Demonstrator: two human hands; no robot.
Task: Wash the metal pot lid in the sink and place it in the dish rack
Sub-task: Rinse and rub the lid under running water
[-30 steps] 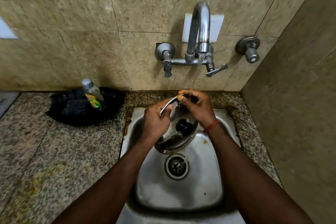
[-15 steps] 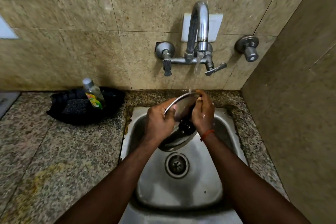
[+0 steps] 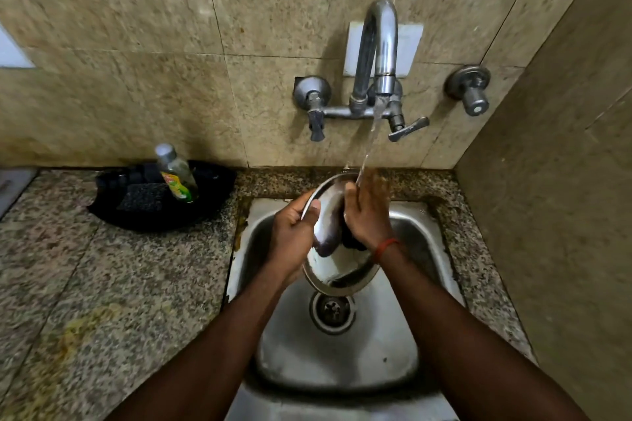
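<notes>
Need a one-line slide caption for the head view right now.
Left hand grips the metal pot lid by its rim while the right hand rubs it under the running tap, over the sink.

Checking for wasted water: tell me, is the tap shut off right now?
No, a stream of water runs from the tap onto the right hand at the top edge of the lid.

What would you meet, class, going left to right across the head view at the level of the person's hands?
Black tray → dish soap bottle → left hand → metal pot lid → right hand → sink's right rim → side wall.
</notes>
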